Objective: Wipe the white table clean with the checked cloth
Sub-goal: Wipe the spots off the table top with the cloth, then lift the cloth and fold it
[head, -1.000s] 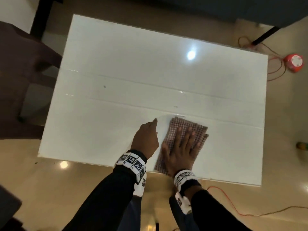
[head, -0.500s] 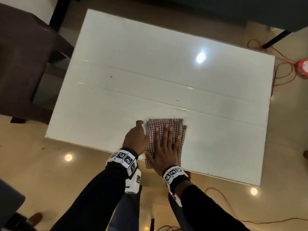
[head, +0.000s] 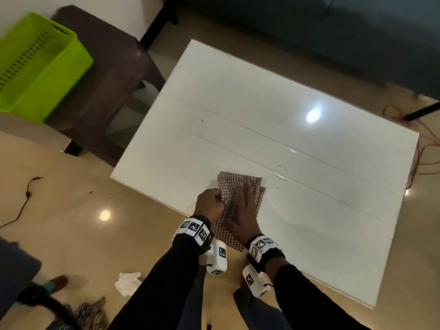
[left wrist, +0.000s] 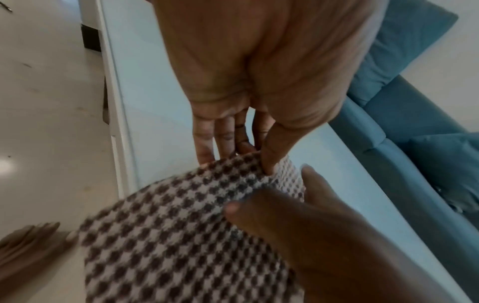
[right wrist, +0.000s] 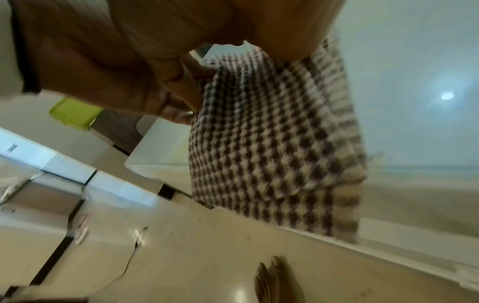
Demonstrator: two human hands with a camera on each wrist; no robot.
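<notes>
The white table (head: 309,186) fills the middle of the head view. Near the front edge lies the folded red-and-white checked cloth (head: 240,186), its near end hanging slightly over that edge. My right hand (head: 245,206) lies flat on the cloth with straight fingers, pressing it down. My left hand (head: 214,201) is curled at the cloth's left edge. In the left wrist view its thumb and fingers (left wrist: 267,155) pinch the cloth (left wrist: 181,235) at that edge, above the table (left wrist: 155,102). The right wrist view shows the cloth (right wrist: 272,143) draped at the table rim (right wrist: 414,256).
A green basket (head: 35,67) sits on a dark stool (head: 107,91) left of the table. A blue sofa (head: 333,32) runs behind it. An orange cable (head: 426,148) lies at the right. Crumpled white paper (head: 127,282) and a black cord (head: 23,201) lie on the floor. A small dark speck (head: 202,120) marks the table.
The cloth and both hands slid left along the front edge. My left hand went from resting beside the cloth to pinching its left edge. The head view swung left.
</notes>
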